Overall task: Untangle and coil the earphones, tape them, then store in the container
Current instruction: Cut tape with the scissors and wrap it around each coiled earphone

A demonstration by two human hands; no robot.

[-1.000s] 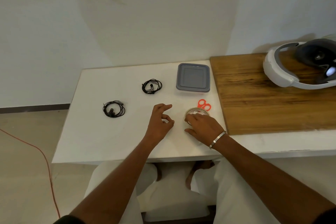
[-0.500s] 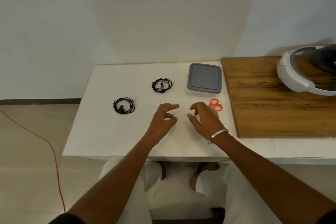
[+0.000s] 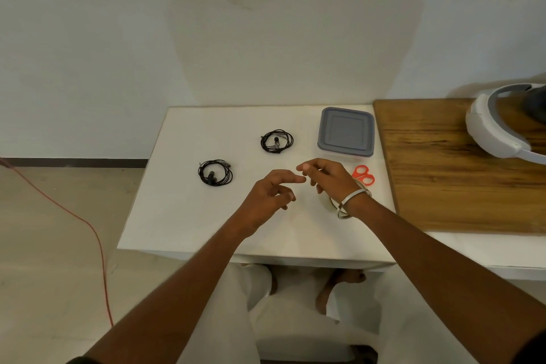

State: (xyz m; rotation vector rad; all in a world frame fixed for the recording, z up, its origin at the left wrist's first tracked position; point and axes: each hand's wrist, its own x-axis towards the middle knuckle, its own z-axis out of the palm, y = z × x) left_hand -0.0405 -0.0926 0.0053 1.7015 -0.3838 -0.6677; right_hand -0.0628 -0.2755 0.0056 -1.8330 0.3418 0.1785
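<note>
head view showed the white desk (image 3: 183, 216) with both hands raised just above its middle, and the step in hand looked like the taping stage: two sets of earphones already lay coiled, and the roll of clear tape (image 3: 328, 204) sat on the desk partly hidden under the right wrist. the lidded grey container (image 3: 345, 131) stood at the far edge, its lid on, with the orange scissors (image 3: 364, 175) just beside it. the left hand (image 3: 267, 198) and right hand (image 3: 329, 177) met at the fingertips, fingers loosely curled; whether they pinched a strip of tape i cannot tell. next would likely call for carrying tape to a coil. the nearer earphones (image 3: 215, 172) and farther earphones (image 3: 276, 141) were neat black loops, well apart, untouched.
</note>
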